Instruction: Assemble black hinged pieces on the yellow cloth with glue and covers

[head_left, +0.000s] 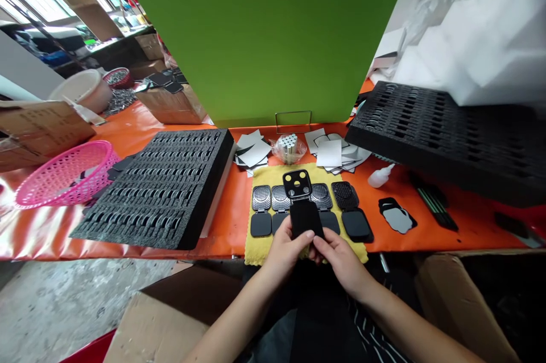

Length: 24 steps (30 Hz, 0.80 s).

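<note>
Both my hands hold one black hinged part (302,203) just above the near edge of a yellow cloth (264,249). Its flat black half sits in my fingers and its upper half, pierced by round holes, stands open toward the green board. My left hand (286,249) grips the lower left side with fingers closed. From the right, my right hand (340,258) pinches the lower edge. A row of similar hinged parts (273,209) lies open on the cloth behind it, with one more black part (352,212) to the right.
A black foam tray (162,186) lies left on the orange table, a second tray (447,135) right. A pink basket (63,172), white squares (330,152), a bag of metal cylinders (289,148), a small white bottle (379,176) and cardboard boxes (170,312) surround me. A green board (264,33) stands behind.
</note>
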Tool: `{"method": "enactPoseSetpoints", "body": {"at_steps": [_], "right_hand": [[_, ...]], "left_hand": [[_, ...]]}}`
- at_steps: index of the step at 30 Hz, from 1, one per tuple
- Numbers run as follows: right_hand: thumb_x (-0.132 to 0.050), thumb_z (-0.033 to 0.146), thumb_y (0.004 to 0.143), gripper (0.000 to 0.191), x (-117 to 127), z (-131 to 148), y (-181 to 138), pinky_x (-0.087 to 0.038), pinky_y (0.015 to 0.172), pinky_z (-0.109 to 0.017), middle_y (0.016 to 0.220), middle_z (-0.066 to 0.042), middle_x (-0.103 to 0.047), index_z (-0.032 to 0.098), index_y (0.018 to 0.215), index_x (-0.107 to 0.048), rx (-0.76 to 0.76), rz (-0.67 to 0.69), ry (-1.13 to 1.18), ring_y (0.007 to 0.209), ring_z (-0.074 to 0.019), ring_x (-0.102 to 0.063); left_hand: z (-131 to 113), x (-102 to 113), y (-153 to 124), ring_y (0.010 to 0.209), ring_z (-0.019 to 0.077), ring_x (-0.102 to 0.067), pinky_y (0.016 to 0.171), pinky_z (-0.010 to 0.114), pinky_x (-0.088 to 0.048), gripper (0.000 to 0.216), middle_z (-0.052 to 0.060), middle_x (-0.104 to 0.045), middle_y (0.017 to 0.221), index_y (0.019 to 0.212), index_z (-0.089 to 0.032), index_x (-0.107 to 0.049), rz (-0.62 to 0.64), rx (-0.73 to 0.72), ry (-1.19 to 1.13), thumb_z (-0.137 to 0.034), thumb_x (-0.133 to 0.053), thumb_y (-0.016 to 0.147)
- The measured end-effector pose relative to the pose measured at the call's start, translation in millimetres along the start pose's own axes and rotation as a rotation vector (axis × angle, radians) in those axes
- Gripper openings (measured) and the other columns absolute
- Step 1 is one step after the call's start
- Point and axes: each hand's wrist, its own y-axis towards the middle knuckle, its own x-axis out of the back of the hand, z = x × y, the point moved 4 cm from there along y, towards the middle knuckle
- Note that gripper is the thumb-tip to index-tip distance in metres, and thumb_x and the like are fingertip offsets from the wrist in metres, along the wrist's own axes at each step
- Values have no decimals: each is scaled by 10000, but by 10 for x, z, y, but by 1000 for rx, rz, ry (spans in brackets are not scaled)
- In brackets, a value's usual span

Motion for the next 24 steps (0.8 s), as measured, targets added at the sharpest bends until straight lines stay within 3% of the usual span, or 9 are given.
{"method": "enactPoseSetpoints", "body": {"at_steps": [3,8,11,14,20,22,24], "right_hand": [[-438,392,843,242,-19,-18,-21,-365,577,-224,646,14,-524,168,797,-517,16,25,-76,604,-92,-468],[-427,401,845,293,-30,-87,-35,-372,600,-236,671,-9,-541,154,727,-530,16,30,-169,605,-94,-467],[-446,403,836,258,-41,-117,-7,-373,576,-232,682,-3,-547,164,883,-534,-12,42,-81,578,-88,-465],[-443,410,837,288,-49,-110,46,-369,565,-230,713,-5,-558,172,986,-505,-27,32,8,569,-83,-467],[-457,434,823,299,-57,17,150,-383,597,-240,702,-13,-567,160,916,-535,14,6,-19,587,-92,-481],[-462,447,815,308,-6,57,181,-386,595,-240,668,-10,-564,159,884,-548,35,-66,-45,589,-99,-482],[-475,461,801,315,77,87,214,-389,585,-237,623,-4,-554,159,825,-562,56,-164,-69,582,-105,-481]], "left_hand": [[35,-12,-34,416,81,-463,459,222,-401,315,-28,-528,602,906,-163,-480,-3,32,25,-385,-612,725],[24,130,7,626,109,-530,620,218,-423,290,22,-568,726,836,-152,-532,-184,-32,109,-438,-515,786],[-20,160,62,682,119,-533,618,201,-411,301,24,-579,747,821,-155,-546,-234,-49,61,-451,-506,786],[-71,103,94,580,95,-515,546,187,-399,301,1,-559,667,805,-158,-535,-233,-28,22,-457,-505,784],[-27,36,142,366,69,-401,408,192,-349,368,-53,-443,475,757,-155,-510,-117,-4,88,-523,-491,762],[-45,104,189,430,99,-466,451,210,-388,377,-30,-483,485,745,-144,-542,-57,-41,226,-513,-475,774],[-151,231,272,623,151,-563,598,249,-449,353,31,-602,639,781,-140,-600,-41,-129,436,-473,-483,783]]}}
